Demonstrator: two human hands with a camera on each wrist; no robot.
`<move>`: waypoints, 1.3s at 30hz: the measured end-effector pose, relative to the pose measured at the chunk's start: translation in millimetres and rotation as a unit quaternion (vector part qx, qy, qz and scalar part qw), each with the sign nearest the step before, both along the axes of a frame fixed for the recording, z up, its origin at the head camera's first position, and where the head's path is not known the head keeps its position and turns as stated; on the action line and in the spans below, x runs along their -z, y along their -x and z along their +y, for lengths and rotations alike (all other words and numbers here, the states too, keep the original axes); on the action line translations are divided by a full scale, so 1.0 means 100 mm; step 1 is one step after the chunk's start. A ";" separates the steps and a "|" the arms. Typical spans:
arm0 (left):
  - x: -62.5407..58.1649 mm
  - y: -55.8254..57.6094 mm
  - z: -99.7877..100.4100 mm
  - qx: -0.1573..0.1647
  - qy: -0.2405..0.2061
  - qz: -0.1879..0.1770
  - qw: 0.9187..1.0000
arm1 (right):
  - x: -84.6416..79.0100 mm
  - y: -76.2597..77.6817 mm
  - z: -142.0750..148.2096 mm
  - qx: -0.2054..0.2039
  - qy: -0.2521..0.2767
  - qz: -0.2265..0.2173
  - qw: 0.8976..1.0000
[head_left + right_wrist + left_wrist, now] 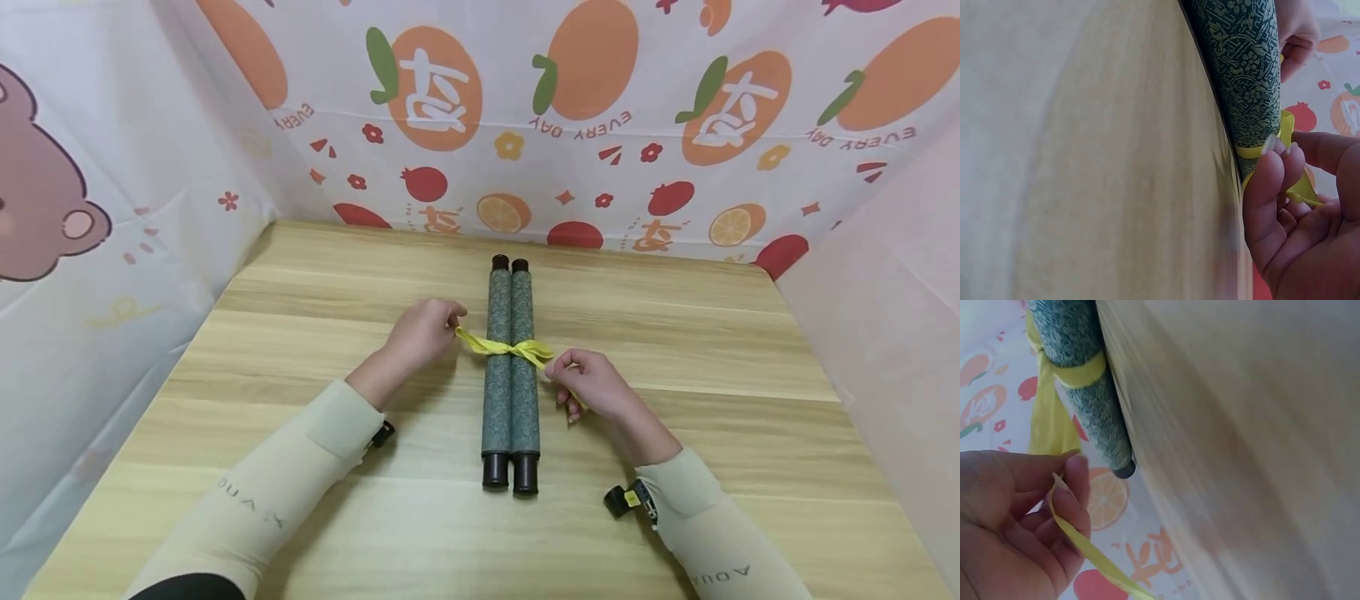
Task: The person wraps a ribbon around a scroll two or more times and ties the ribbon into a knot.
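A green patterned scroll, rolled from both ends into two rods (498, 408) with dark end knobs, lies lengthwise on the table. Around its middle runs a yellow ribbon (497, 347), knotted on top with a bow loop at the right. My left hand (422, 335) pinches the ribbon left of the scroll; in the left wrist view a loose tail (1100, 561) hangs past the fingers. On the other side, my right hand (594, 385) pinches the ribbon near the bow. Close up in the right wrist view, the fingertips (1270, 165) partly hide the ribbon beside the brocade roll (1241, 69).
The wooden table (360, 517) is backed by a fruit-print curtain (517, 83), with pale cloth at both sides. Small black cameras (619, 502) are strapped at the wrists, over cream sleeves (270, 483).
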State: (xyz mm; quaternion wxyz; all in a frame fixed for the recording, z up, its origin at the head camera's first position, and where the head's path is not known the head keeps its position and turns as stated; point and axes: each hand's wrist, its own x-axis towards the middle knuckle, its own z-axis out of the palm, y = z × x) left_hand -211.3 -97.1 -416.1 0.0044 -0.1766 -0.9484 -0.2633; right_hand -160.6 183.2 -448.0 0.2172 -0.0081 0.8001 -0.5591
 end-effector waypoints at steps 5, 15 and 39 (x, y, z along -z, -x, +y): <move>-0.07 -0.09 0.00 0.007 0.008 0.114 0.993 | 0.01 -0.02 0.01 -0.010 -0.004 -0.006 1.000; -0.37 -0.40 0.01 0.049 -0.032 0.073 0.996 | 0.02 -0.06 0.02 -0.017 0.017 -0.022 0.999; -0.14 -0.45 -0.26 0.072 -0.040 -0.267 0.960 | -0.08 -0.17 0.11 -0.169 -0.137 0.062 0.974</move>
